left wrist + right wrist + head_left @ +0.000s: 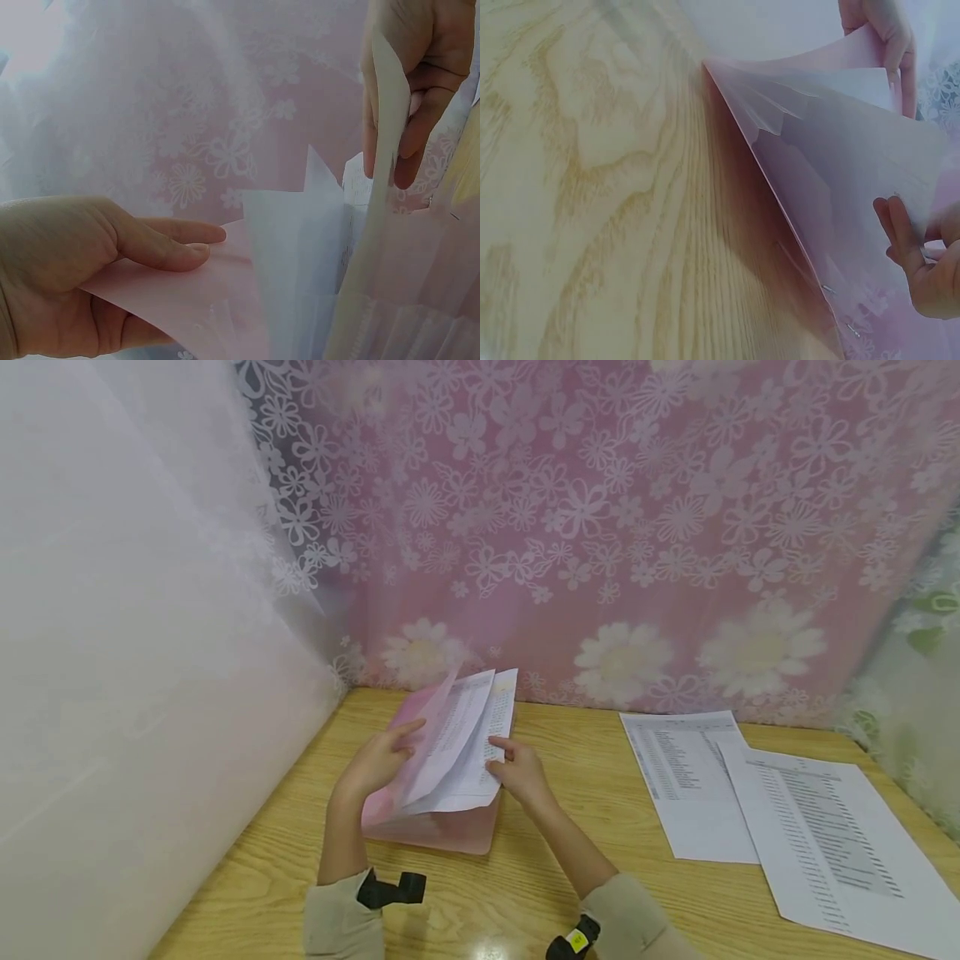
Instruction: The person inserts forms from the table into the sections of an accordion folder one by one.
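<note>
So the pink folder [450, 835] is lying open on the tabletop [592, 760], right between the two hands. Left hand [375, 764] is pinching the folder's raised pink cover [187, 292], thumb on one face, fingers on the other. Right hand [522, 777] pinches a white page [498, 718] on the folder's right side. Two printed sheets [862, 827] overlap, well right of the folder.
</note>
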`<state>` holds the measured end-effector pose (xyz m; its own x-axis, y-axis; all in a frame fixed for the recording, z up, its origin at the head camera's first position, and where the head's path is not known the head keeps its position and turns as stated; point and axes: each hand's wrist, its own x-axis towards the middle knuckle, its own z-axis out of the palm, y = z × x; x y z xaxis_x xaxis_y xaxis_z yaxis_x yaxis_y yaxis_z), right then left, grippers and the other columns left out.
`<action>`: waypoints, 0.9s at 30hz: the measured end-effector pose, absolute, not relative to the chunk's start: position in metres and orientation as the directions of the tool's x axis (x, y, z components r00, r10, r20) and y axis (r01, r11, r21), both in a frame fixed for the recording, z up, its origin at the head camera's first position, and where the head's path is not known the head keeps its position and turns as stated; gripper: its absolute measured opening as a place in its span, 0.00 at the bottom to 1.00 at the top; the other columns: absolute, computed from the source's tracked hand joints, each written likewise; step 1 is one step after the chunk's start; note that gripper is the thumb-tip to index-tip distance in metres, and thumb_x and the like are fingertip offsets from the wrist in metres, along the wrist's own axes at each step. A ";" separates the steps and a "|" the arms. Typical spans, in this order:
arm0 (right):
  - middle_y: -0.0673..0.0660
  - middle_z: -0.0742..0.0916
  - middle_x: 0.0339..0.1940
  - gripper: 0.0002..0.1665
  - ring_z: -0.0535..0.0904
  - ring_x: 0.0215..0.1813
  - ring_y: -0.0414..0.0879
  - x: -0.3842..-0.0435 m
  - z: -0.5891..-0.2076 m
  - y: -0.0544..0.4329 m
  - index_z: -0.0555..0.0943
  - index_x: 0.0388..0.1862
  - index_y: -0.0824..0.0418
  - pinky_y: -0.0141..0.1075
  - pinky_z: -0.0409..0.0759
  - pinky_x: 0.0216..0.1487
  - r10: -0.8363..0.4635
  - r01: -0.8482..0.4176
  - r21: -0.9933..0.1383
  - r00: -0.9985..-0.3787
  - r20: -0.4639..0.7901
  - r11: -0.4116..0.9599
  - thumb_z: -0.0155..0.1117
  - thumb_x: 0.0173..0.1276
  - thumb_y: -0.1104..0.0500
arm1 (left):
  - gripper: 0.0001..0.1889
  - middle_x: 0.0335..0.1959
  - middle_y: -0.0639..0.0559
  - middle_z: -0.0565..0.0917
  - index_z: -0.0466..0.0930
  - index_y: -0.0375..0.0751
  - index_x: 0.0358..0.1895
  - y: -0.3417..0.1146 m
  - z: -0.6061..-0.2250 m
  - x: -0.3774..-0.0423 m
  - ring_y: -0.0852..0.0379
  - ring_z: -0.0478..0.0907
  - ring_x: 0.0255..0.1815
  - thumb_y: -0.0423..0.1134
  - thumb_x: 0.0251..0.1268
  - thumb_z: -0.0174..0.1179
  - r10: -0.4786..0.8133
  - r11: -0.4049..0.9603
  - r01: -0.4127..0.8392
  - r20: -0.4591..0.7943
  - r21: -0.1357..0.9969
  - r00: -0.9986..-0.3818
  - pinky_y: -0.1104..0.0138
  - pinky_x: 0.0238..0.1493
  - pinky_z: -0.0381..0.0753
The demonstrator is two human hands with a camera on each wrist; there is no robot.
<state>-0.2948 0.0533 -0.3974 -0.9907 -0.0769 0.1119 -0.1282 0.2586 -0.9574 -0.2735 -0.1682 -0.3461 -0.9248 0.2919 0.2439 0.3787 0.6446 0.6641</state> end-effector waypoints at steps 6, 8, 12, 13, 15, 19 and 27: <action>0.61 0.79 0.35 0.26 0.69 0.17 0.37 -0.293 -0.399 0.044 0.71 0.60 0.70 0.32 0.78 0.24 -0.135 -0.147 -0.952 -0.984 0.115 0.268 0.58 0.61 0.69 | 0.24 0.59 0.36 0.71 0.66 0.34 0.64 -0.168 -0.343 -0.273 0.43 0.70 0.57 0.25 0.63 0.48 0.292 0.638 0.373 0.237 0.673 -0.927 0.56 0.46 0.68; 0.66 0.78 0.44 0.26 0.68 0.16 0.38 -0.293 -0.400 0.041 0.71 0.60 0.68 0.33 0.78 0.23 -0.145 -0.145 -0.950 -0.984 0.108 0.277 0.58 0.61 0.68 | 0.24 0.58 0.36 0.72 0.66 0.35 0.64 -0.168 -0.343 -0.272 0.44 0.70 0.56 0.25 0.63 0.49 0.289 0.642 0.371 0.236 0.671 -0.928 0.57 0.44 0.68; 0.70 0.77 0.52 0.27 0.77 0.22 0.42 -0.294 -0.403 0.037 0.70 0.61 0.70 0.34 0.79 0.24 -0.156 -0.147 -0.952 -0.982 0.108 0.269 0.58 0.61 0.68 | 0.24 0.58 0.37 0.72 0.67 0.35 0.64 -0.168 -0.343 -0.273 0.45 0.70 0.55 0.25 0.62 0.49 0.286 0.650 0.373 0.241 0.662 -0.927 0.57 0.45 0.67; 0.70 0.78 0.50 0.27 0.79 0.24 0.44 -0.295 -0.404 0.035 0.70 0.61 0.70 0.35 0.79 0.24 -0.157 -0.145 -0.955 -0.982 0.107 0.258 0.58 0.61 0.69 | 0.24 0.59 0.38 0.72 0.67 0.35 0.64 -0.168 -0.343 -0.273 0.45 0.70 0.55 0.25 0.62 0.49 0.287 0.649 0.372 0.240 0.663 -0.927 0.56 0.46 0.68; 0.69 0.81 0.46 0.27 0.81 0.28 0.47 -0.296 -0.405 0.033 0.69 0.61 0.72 0.36 0.80 0.24 -0.163 -0.150 -0.958 -0.980 0.112 0.243 0.57 0.61 0.70 | 0.24 0.59 0.38 0.71 0.67 0.35 0.64 -0.168 -0.343 -0.273 0.45 0.69 0.57 0.25 0.62 0.49 0.290 0.649 0.376 0.242 0.661 -0.926 0.55 0.50 0.68; 0.68 0.81 0.44 0.28 0.82 0.30 0.51 -0.298 -0.406 0.029 0.68 0.60 0.75 0.38 0.80 0.24 -0.171 -0.161 -0.960 -0.978 0.123 0.229 0.57 0.60 0.70 | 0.24 0.60 0.39 0.70 0.68 0.35 0.63 -0.167 -0.344 -0.273 0.44 0.68 0.58 0.25 0.62 0.50 0.292 0.646 0.385 0.253 0.659 -0.922 0.52 0.55 0.66; 0.56 0.80 0.22 0.25 0.75 0.22 0.41 -0.298 -0.412 0.020 0.74 0.53 0.75 0.32 0.75 0.18 -0.157 -0.233 -0.930 -0.968 0.194 0.283 0.54 0.53 0.72 | 0.23 0.61 0.40 0.70 0.68 0.34 0.63 -0.165 -0.345 -0.274 0.43 0.66 0.61 0.25 0.62 0.50 0.303 0.638 0.403 0.266 0.657 -0.915 0.51 0.57 0.64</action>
<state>-0.2981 0.0199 -0.4116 -0.9683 -0.1568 0.1945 -0.2327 0.2833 -0.9304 -0.2738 -0.1652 -0.3454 -0.9149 0.3034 0.2663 0.4026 0.6378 0.6566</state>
